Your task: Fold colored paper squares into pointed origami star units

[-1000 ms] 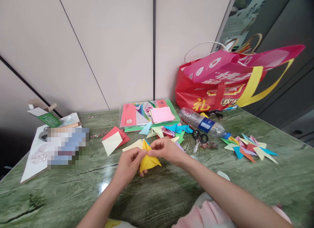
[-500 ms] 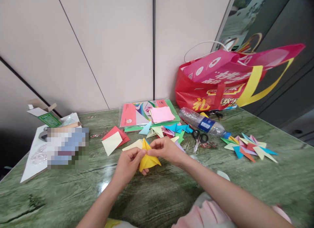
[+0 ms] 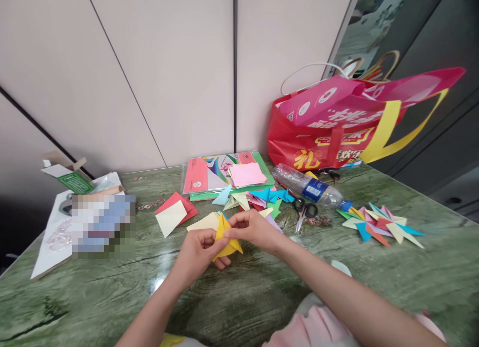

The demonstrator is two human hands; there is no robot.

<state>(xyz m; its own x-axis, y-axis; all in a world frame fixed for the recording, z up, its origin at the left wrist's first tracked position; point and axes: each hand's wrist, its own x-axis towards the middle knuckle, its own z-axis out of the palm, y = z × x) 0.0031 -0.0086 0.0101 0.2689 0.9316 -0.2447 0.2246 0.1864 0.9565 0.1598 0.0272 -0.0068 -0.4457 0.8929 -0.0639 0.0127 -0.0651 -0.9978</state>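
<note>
A piece of yellow origami paper (image 3: 226,241), folded to a point at the top, is held just above the green marbled table (image 3: 112,297). My left hand (image 3: 204,250) grips its left side, thumb across the front and fingers behind. From the right, my right hand (image 3: 251,230) pinches the paper near its upper part. Just behind the hands lie a cream sheet (image 3: 207,221) and several folded pieces, among them a blue one (image 3: 271,195). To the left, another cream square (image 3: 171,218) rests on red paper (image 3: 189,210).
Black-handled scissors (image 3: 304,212) and a plastic bottle (image 3: 310,186) lie right of the folded pieces. Multicoloured folded stars (image 3: 381,225) sit further right. A red bag (image 3: 322,127) stands at the back, beside a paper pack (image 3: 196,175). A green-and-white box (image 3: 75,180) is at left.
The yellow paper has narrowed, its left part now folded or turned inward. My left thumb has shifted right and down across it, while my right hand stays almost in place.
</note>
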